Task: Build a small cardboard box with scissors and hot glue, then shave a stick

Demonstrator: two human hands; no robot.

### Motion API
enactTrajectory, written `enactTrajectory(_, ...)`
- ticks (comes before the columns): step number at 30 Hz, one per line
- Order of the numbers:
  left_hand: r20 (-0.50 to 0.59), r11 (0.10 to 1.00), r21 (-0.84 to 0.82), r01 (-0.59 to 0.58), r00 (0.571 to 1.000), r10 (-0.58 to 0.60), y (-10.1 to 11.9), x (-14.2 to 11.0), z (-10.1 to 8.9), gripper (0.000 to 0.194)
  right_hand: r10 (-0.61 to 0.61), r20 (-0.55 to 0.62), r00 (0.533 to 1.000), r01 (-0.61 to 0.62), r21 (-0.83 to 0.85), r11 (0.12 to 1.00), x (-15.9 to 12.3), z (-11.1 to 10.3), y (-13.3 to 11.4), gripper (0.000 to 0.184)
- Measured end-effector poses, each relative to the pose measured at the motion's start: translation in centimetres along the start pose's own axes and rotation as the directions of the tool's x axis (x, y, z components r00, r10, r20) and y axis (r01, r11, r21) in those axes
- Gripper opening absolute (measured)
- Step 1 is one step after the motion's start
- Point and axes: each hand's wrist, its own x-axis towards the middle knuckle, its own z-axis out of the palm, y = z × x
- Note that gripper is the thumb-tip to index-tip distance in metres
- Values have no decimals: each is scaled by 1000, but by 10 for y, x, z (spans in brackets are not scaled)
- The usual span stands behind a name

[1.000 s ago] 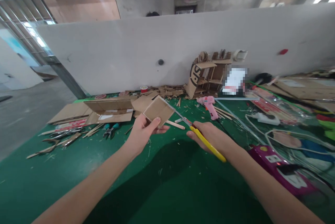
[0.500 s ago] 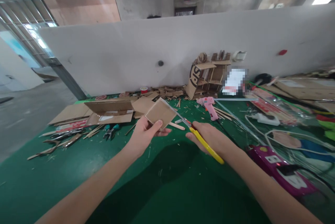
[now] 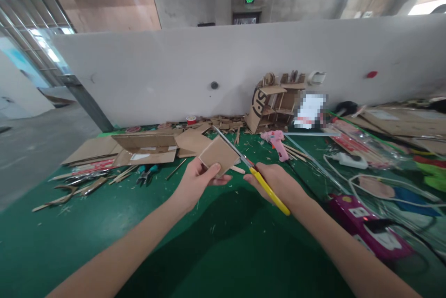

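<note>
A small square of cardboard [image 3: 220, 153] is pinched between the thumb and fingers of my left hand [image 3: 197, 179], tilted above the green table. My right hand [image 3: 275, 182] grips scissors [image 3: 266, 191] with yellow handles. Their metal blades point up and to the left, lying along the upper right edge of the cardboard. Whether the blades touch that edge or have it between them, I cannot tell. A pale wooden stick [image 3: 239, 169] lies on the table behind the cardboard, partly hidden.
Cardboard scraps [image 3: 226, 122] line the white partition. A cardboard shelf model [image 3: 270, 105] stands at its foot, with a pink glue gun [image 3: 277, 143] in front. Pliers [image 3: 146, 175] and an opened cardboard box [image 3: 149, 142] lie left. A purple power strip [image 3: 369, 230] with cables sits right.
The cardboard square and my left hand have shifted slightly right. The scissors have moved a little left, and more of their blades now shows along and beyond the cardboard's upper edge.
</note>
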Motion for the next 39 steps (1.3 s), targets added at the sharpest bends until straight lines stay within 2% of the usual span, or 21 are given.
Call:
enactTrajectory(5,-47,1000,-12,-8,999,8,1,4,-2,36,16,-56,998,-14,44,999,2,5,-1,39)
enactTrajectory(9,-111,998,-62,-14,994,7,3,6,-4,39,51,-57,997,-41,169,985,3,5,2,39)
enactTrajectory(16,-133,999,0,-42,990,41,3,8,-9,41,-65,7,998,60,324,944,1,2,11,42)
enactTrajectory(25,-86,989,101,-110,989,119,3,5,-6,34,-23,120,992,-15,310,951,-3,-9,1,40)
enactTrajectory(39,-84,984,157,-86,991,100,5,2,2,29,54,98,994,-75,219,973,-2,-7,-11,36)
